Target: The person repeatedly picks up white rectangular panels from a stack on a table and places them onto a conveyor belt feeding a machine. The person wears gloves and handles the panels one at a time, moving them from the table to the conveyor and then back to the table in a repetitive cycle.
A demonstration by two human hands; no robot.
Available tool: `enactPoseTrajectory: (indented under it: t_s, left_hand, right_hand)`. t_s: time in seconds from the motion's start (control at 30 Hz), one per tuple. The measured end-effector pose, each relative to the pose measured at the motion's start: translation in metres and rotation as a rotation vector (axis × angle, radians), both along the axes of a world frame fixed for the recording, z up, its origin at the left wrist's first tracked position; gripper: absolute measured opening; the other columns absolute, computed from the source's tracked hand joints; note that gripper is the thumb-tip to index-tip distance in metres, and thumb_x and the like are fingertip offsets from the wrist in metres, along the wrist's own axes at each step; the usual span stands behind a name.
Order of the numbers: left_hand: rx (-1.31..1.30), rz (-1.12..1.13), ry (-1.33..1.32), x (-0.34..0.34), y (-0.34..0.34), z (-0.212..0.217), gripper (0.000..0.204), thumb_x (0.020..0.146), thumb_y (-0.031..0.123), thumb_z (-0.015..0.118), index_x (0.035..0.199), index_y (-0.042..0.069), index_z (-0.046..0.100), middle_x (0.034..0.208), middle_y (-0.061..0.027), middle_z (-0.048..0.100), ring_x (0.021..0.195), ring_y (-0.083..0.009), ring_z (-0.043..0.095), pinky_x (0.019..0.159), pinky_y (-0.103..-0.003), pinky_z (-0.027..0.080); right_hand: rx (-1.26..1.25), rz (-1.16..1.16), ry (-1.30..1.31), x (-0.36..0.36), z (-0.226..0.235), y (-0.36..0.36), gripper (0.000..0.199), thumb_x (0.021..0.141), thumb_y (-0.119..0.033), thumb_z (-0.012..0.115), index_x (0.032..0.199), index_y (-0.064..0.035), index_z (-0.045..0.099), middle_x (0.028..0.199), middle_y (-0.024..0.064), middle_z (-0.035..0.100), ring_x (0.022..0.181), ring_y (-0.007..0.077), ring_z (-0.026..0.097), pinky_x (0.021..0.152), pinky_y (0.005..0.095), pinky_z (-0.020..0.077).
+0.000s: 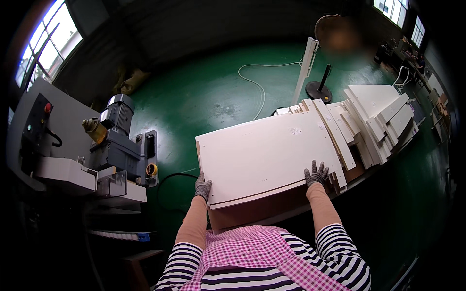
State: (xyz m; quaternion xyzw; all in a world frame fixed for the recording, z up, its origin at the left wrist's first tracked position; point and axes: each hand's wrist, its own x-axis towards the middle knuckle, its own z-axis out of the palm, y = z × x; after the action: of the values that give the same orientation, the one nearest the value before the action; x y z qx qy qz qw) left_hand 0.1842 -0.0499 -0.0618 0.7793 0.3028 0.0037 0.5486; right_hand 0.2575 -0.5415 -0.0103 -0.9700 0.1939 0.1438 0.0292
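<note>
2 gloved hands grip the large white rectangular board point(264, 157): left hand point(202, 186) closed on its near-left corner, right hand point(316, 173) spread flat on its near-right edge. The board lies atop the worktop point(257, 211). Beyond, stacked white panels point(374, 116).

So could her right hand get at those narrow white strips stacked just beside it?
Probably yes. The right hand rests on the near right edge of the large white panel, and the narrow white strips lie right beside its fingertips, with nothing between them.
</note>
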Motion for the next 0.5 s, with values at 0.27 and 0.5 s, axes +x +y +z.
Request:
enactPoseTrajectory:
  t_s: [0.27, 0.5]
  left_hand:
    - [0.014, 0.062, 0.016, -0.033, -0.014, -0.011, 0.047, 0.084, 0.015, 0.061, 0.127, 0.0, 0.047, 0.118, -0.0166, 0.057, 0.109, -0.0256, 0.055, 0.093, -0.031, 0.041]
    - [-0.22, 0.13, 0.059, -0.107, -0.023, -0.03, 0.039, 0.088, 0.024, 0.058, 0.119, 0.0, 0.055, 0.106, -0.0137, 0.063, 0.092, -0.0219, 0.061, 0.083, -0.031, 0.048]
  right_hand:
    - [-0.016, -0.005, 0.044, 0.002, 0.002, 0.006, 0.067, 0.086, -0.062, 0.035, 0.144, -0.0377, 0.011, 0.153, 0.0086, 0.006, 0.138, 0.0378, 0.004, 0.11, 0.0523, 0.0062]
    - [-0.037, -0.02, 0.041, -0.012, 0.0, 0.045, 0.069, 0.089, -0.056, 0.035, 0.146, -0.0257, 0.012, 0.152, 0.0119, 0.006, 0.139, 0.0354, 0.007, 0.11, 0.0502, 0.0081]
